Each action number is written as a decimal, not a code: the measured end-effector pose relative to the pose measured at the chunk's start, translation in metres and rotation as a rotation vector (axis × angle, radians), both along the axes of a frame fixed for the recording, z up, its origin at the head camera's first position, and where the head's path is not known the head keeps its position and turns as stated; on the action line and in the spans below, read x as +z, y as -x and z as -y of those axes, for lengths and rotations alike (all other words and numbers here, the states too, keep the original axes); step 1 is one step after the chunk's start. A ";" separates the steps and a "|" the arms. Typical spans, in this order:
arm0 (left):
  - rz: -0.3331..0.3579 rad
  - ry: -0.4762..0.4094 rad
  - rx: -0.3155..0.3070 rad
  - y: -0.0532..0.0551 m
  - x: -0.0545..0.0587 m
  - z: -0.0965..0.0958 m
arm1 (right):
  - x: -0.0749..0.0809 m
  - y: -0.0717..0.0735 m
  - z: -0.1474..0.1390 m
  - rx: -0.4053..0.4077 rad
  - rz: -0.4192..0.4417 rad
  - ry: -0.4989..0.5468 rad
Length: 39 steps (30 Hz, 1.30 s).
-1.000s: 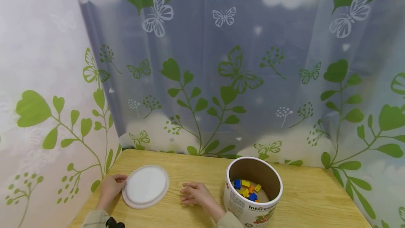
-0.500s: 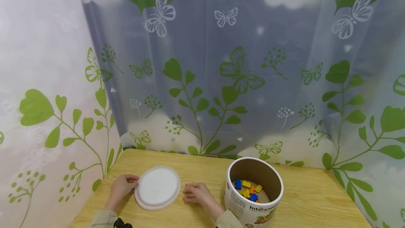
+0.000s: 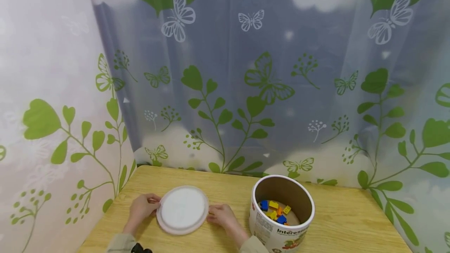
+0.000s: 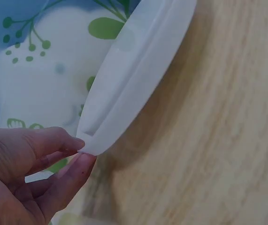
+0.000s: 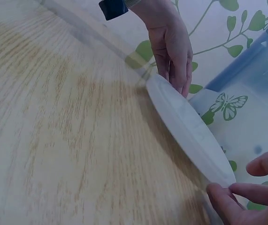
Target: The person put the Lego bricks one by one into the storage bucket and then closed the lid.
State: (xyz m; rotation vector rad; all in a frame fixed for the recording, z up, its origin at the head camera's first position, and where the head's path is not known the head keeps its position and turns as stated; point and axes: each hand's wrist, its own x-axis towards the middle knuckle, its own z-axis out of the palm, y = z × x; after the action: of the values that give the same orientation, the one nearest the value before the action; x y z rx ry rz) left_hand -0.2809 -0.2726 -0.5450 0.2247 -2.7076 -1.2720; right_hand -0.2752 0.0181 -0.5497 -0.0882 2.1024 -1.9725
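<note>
A round white lid (image 3: 183, 209) with a paler see-through rim lies flat between the two hands, at the left half of the table. My left hand (image 3: 143, 209) pinches its left edge; in the left wrist view the rim narrows to a point between the left hand's fingertips (image 4: 84, 161). At the opposite edge, my right hand (image 3: 223, 217) has the rim between two of its fingertips (image 5: 218, 190), while another finger stands off from it. The lid casts a shadow on the wood in both wrist views.
A white printed round tub (image 3: 268, 227), without a cover, stands right of the right hand. Several yellow, blue and orange toy bricks (image 3: 281, 219) lie on its bottom. Patterned curtains (image 3: 225, 89) hang behind and to the left of the wooden table (image 3: 344, 221).
My left hand has moved right, bringing the lid along from the left side. The right hand has stayed nearly in place and now takes hold of the lid's right edge.
</note>
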 end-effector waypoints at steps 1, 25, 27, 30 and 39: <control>0.008 -0.030 0.003 0.000 0.002 -0.001 | 0.001 -0.001 -0.001 -0.008 -0.012 0.008; -0.019 -0.409 -0.152 -0.005 0.081 -0.031 | 0.076 -0.010 -0.029 -0.162 -0.143 0.225; -0.023 -0.413 -0.156 -0.006 0.085 -0.033 | 0.083 -0.011 -0.033 -0.161 -0.143 0.225; -0.034 -0.414 -0.172 -0.007 0.092 -0.038 | 0.092 -0.013 -0.039 -0.157 -0.145 0.228; -0.065 -0.447 -0.173 -0.011 0.112 -0.061 | 0.110 -0.022 -0.063 -0.156 -0.149 0.263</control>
State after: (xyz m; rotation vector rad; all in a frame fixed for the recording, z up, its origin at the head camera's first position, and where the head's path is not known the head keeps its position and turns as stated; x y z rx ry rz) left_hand -0.2703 -0.2117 -0.4328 -0.0069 -2.3968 -1.8889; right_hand -0.2536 0.0812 -0.4394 -0.1269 1.9764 -2.3963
